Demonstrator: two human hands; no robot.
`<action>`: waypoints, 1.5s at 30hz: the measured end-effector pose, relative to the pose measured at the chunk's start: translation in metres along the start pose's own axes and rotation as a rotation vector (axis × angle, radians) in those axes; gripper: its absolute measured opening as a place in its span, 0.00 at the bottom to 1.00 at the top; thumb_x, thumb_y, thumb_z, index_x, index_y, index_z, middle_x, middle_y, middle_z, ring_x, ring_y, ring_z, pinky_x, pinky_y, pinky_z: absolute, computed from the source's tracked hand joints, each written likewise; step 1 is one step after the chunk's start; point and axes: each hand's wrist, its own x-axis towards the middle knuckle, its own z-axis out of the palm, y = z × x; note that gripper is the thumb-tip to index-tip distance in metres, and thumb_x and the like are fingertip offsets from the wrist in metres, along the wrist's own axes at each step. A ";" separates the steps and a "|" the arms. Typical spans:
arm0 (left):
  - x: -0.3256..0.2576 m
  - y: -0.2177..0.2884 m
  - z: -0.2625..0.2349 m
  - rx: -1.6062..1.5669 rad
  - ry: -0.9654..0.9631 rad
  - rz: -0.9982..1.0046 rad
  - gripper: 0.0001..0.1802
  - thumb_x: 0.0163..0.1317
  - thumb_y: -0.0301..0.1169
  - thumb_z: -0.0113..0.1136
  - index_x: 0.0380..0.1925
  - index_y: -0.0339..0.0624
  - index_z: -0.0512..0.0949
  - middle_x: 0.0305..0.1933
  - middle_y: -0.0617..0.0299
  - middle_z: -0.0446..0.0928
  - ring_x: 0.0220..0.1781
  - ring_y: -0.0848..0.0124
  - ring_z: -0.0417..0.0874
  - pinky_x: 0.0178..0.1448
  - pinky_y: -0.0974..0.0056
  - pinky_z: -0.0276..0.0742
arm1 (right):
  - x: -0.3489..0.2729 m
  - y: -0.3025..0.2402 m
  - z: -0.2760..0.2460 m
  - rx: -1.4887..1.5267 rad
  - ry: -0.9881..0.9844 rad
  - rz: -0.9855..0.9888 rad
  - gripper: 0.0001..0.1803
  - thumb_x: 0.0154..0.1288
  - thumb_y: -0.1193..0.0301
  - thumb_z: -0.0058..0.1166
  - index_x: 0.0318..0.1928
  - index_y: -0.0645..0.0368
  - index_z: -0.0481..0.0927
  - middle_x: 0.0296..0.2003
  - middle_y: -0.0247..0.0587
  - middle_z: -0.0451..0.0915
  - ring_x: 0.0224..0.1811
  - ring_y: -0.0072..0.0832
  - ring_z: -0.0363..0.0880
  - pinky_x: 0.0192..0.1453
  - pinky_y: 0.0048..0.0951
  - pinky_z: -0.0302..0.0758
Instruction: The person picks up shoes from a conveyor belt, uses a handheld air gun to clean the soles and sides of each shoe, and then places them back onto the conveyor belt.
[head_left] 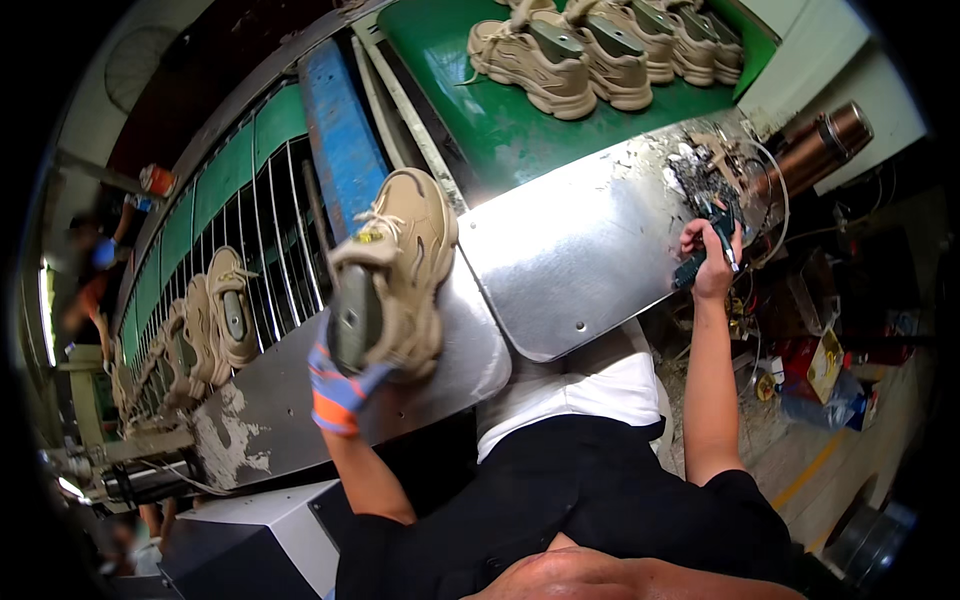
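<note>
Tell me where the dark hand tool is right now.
In the head view, right of centre: the right hand holds the dark hand tool at the metal table's right edge.

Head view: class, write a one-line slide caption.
Gloved left hand lifts a beige sneaker on its last above a metal bench; right hand grips a dark tool.
</note>
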 end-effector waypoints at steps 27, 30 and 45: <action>0.090 0.125 0.003 -0.250 0.059 0.542 0.42 0.43 0.39 0.70 0.59 0.30 0.70 0.58 0.46 0.74 0.59 0.60 0.76 0.63 0.58 0.70 | -0.003 -0.016 0.012 0.127 0.202 0.272 0.17 0.66 0.72 0.51 0.53 0.61 0.68 0.24 0.37 0.76 0.23 0.23 0.75 0.26 0.22 0.71; 0.095 0.117 0.002 -0.238 0.086 0.564 0.41 0.43 0.38 0.70 0.59 0.31 0.71 0.59 0.48 0.74 0.58 0.61 0.77 0.63 0.58 0.71 | -0.047 -0.045 0.035 0.096 0.005 0.338 0.20 0.64 0.73 0.51 0.56 0.62 0.67 0.23 0.38 0.75 0.22 0.23 0.74 0.27 0.22 0.72; 0.124 0.122 0.007 -0.274 -0.004 0.491 0.36 0.50 0.34 0.68 0.59 0.32 0.70 0.57 0.50 0.76 0.57 0.63 0.78 0.63 0.60 0.72 | -0.046 -0.153 0.198 0.069 -0.856 -0.322 0.22 0.59 0.75 0.55 0.55 0.66 0.69 0.23 0.29 0.76 0.23 0.12 0.71 0.26 0.17 0.66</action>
